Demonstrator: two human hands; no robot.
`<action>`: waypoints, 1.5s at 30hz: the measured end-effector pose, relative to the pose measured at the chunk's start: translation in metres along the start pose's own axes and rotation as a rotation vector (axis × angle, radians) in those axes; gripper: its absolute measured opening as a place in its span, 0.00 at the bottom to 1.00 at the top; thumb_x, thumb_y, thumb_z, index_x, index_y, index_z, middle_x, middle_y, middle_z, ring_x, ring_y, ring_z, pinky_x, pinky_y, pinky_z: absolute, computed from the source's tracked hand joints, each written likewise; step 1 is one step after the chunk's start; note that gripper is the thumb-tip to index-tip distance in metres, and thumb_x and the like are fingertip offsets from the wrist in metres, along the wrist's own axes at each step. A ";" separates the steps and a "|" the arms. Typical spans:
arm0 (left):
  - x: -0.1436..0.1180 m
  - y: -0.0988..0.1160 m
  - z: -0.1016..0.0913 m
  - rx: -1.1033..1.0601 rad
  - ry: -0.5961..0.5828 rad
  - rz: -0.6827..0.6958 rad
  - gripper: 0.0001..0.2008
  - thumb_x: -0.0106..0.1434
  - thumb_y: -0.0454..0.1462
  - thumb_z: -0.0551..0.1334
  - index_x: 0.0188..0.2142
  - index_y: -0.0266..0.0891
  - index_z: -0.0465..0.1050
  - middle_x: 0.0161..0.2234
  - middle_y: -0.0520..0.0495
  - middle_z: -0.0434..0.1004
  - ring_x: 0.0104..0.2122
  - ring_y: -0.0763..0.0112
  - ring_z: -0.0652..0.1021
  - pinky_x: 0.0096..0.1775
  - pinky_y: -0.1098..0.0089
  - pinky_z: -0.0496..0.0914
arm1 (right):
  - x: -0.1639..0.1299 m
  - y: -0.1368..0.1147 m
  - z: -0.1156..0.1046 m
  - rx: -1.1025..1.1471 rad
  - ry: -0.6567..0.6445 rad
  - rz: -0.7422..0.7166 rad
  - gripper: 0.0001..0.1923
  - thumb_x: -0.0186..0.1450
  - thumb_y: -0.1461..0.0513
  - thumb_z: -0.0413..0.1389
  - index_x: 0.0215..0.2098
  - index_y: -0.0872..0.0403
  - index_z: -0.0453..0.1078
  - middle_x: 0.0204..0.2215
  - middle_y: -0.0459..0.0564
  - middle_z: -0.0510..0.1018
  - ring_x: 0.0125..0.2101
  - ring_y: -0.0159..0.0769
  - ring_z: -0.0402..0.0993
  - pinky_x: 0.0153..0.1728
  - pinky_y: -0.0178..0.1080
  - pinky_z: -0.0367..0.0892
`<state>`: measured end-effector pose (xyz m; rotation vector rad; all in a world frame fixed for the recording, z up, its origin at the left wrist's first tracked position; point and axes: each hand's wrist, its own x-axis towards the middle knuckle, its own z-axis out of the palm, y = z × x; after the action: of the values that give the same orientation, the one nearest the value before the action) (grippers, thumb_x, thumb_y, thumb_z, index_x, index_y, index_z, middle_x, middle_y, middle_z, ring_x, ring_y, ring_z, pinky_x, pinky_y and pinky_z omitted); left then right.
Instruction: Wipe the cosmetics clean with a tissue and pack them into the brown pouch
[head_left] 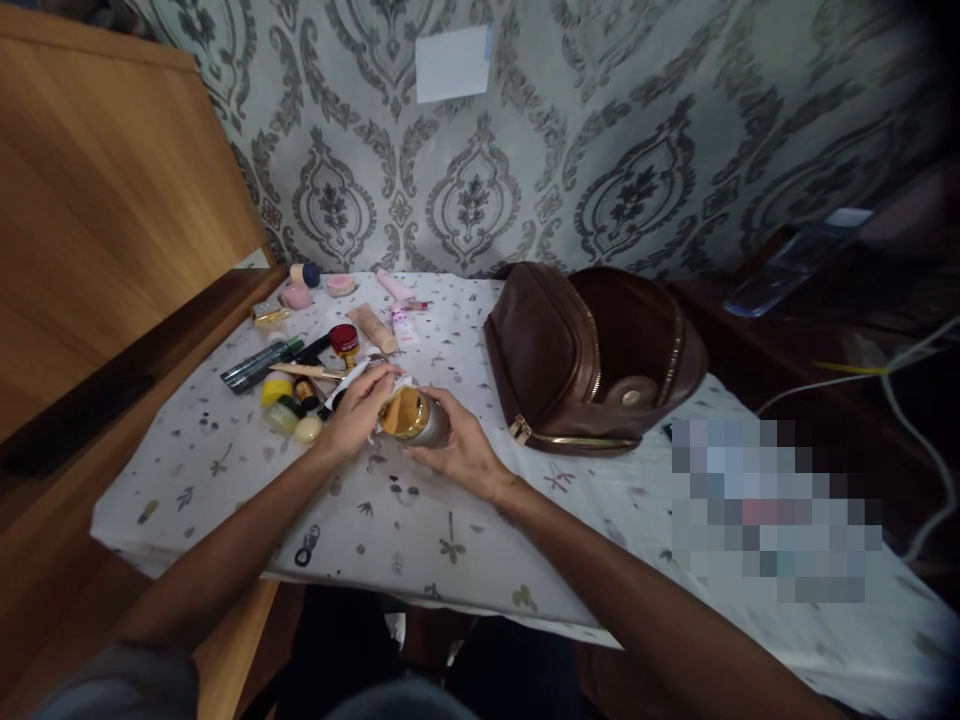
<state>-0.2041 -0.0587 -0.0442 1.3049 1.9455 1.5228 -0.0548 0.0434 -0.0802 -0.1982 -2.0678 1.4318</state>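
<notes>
A jar [433,427] with a shiny gold lid and a greyish body is tilted, its lid towards my left. My right hand [466,452] is closed around the jar's body. My left hand [358,412] is closed on a crumpled white wipe [403,384], pressed against the lid's edge; part of the wipe is hidden under the fingers. Just beyond my left hand lie a red-lidded jar [344,339], a beige tube [373,329], a wooden-looking stick [306,371] and a small yellow-lidded pot [277,388].
A brown leather bag [544,345] stands unzipped right of my hands. More cosmetics, including a dark green-capped bottle [259,366] and a pink compact [340,286], lie at the back left. A wooden panel [112,150] borders the left; a patterned cloth [450,540] covers the table.
</notes>
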 end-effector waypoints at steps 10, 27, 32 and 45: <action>-0.018 -0.004 0.018 0.169 -0.047 0.343 0.23 0.73 0.45 0.49 0.63 0.39 0.62 0.56 0.38 0.69 0.58 0.60 0.69 0.60 0.58 0.63 | 0.005 -0.001 -0.007 0.037 0.170 0.126 0.34 0.56 0.49 0.66 0.54 0.52 0.59 0.50 0.54 0.75 0.51 0.44 0.71 0.56 0.47 0.65; -0.027 0.005 0.010 0.407 0.054 0.611 0.12 0.71 0.35 0.52 0.47 0.40 0.73 0.44 0.43 0.75 0.46 0.63 0.75 0.51 0.61 0.69 | -0.003 -0.005 -0.009 -0.323 -0.084 -0.094 0.28 0.58 0.60 0.63 0.56 0.50 0.66 0.47 0.53 0.70 0.50 0.45 0.69 0.53 0.48 0.67; -0.022 0.010 0.005 0.404 0.059 0.506 0.10 0.70 0.35 0.53 0.42 0.39 0.73 0.42 0.44 0.74 0.46 0.63 0.75 0.50 0.63 0.69 | 0.000 0.000 -0.009 -0.199 -0.037 -0.058 0.30 0.54 0.61 0.67 0.54 0.49 0.67 0.48 0.51 0.73 0.50 0.44 0.70 0.54 0.46 0.66; -0.029 0.005 0.012 0.414 0.067 0.708 0.10 0.71 0.33 0.54 0.46 0.41 0.73 0.48 0.41 0.72 0.47 0.65 0.74 0.49 0.63 0.70 | 0.007 0.000 -0.008 0.233 0.096 0.192 0.31 0.50 0.54 0.69 0.48 0.49 0.65 0.42 0.47 0.76 0.45 0.41 0.72 0.50 0.43 0.67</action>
<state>-0.1779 -0.0761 -0.0511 2.3347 2.0204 1.4820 -0.0561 0.0533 -0.0758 -0.3694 -1.8275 1.7290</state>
